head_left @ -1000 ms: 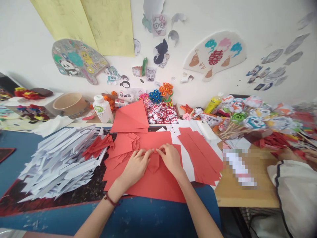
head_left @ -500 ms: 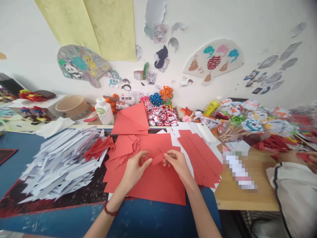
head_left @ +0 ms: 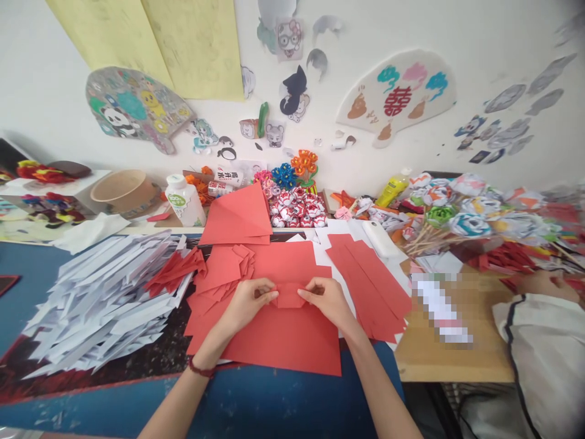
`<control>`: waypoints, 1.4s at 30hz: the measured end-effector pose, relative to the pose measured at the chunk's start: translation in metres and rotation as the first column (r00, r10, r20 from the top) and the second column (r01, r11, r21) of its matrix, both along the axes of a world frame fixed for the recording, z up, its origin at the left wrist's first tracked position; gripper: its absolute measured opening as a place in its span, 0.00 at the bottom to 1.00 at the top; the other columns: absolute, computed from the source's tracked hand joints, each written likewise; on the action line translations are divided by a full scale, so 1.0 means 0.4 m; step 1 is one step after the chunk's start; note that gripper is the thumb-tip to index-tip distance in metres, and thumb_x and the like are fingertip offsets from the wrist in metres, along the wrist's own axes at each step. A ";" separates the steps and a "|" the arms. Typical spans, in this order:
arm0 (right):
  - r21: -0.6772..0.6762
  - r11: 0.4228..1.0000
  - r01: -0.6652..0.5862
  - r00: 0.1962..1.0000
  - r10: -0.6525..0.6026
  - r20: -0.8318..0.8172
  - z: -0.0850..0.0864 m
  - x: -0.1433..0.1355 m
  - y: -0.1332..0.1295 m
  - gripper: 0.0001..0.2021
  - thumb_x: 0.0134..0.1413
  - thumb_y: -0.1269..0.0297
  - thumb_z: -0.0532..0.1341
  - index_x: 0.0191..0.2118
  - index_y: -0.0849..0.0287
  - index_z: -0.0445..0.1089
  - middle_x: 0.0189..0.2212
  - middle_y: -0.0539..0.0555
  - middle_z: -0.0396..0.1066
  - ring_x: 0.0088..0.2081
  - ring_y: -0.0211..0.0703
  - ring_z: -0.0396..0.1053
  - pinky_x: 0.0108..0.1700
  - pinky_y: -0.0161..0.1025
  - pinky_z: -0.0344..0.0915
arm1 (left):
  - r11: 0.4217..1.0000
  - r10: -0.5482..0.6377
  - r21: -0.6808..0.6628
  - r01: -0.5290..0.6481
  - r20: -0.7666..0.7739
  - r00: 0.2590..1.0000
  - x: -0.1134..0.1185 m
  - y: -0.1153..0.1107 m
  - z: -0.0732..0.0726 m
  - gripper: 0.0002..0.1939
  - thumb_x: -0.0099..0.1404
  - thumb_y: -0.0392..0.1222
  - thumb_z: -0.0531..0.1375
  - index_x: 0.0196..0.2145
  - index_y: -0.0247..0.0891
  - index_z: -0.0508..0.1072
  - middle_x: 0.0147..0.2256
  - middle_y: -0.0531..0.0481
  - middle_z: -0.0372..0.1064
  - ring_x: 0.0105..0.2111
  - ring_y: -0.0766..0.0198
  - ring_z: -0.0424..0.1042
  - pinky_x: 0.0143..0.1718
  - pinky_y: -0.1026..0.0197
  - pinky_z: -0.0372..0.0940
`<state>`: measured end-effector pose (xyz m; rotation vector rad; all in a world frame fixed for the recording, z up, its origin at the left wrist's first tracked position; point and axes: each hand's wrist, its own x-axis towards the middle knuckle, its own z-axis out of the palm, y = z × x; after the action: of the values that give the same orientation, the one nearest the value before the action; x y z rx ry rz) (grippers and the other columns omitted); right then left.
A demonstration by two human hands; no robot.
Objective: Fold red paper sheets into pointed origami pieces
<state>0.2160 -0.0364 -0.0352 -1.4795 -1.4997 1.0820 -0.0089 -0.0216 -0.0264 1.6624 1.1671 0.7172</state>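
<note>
A small folded piece of red paper (head_left: pixel 290 297) is stretched level between my two hands, a crease running along it. My left hand (head_left: pixel 249 303) pinches its left end between thumb and fingers. At the right end, my right hand (head_left: pixel 326 300) grips it the same way. Beneath both hands lie large red paper sheets (head_left: pixel 292 347). Smaller red pieces (head_left: pixel 226 274) overlap just left of my left hand. Several red strips (head_left: pixel 365 286) are spread right of my right hand, on top of white paper.
A heap of folded white paper (head_left: pixel 105 299) covers the left side, with folded red pieces (head_left: pixel 177 272) on it. A white bottle (head_left: pixel 185 201) and paper flowers (head_left: pixel 299 210) line the back. At right, a person's sleeve (head_left: pixel 543 353) rests by the wooden table (head_left: pixel 439 366).
The red paper has gone from tilted and blurred to level and facing me. My hands now hold its two ends evenly. The view has shifted slightly.
</note>
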 end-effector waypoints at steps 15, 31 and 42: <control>0.235 0.972 0.003 0.976 -0.054 0.210 -0.035 -0.010 0.121 0.06 0.42 0.71 0.66 0.30 0.57 0.76 0.28 0.50 0.74 0.29 0.40 0.67 0.34 0.36 0.62 | 0.877 0.158 0.480 0.006 -0.300 0.941 0.036 0.117 -0.052 0.04 0.60 0.33 0.63 0.34 0.38 0.73 0.32 0.51 0.72 0.34 0.62 0.68 0.39 0.60 0.61; 0.219 0.976 0.009 0.982 -0.051 0.184 -0.043 -0.003 0.178 0.08 0.40 0.74 0.67 0.29 0.56 0.79 0.25 0.51 0.76 0.25 0.38 0.66 0.30 0.35 0.62 | 0.853 0.236 0.522 0.014 -0.410 0.881 0.049 0.154 -0.026 0.06 0.60 0.35 0.63 0.32 0.46 0.77 0.34 0.54 0.76 0.38 0.58 0.66 0.44 0.51 0.49; 0.290 0.955 -0.067 0.984 0.015 0.179 -0.055 0.011 0.185 0.06 0.46 0.72 0.67 0.32 0.57 0.79 0.26 0.51 0.74 0.26 0.38 0.66 0.29 0.35 0.62 | 0.828 0.154 0.552 0.104 -0.401 0.903 0.032 0.167 -0.045 0.07 0.64 0.35 0.60 0.38 0.45 0.77 0.35 0.52 0.75 0.39 0.59 0.66 0.41 0.55 0.52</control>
<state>0.2203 0.0376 -0.0572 -1.3633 -1.7368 0.7255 0.0039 0.0451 -0.0443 2.4052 1.3661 0.7828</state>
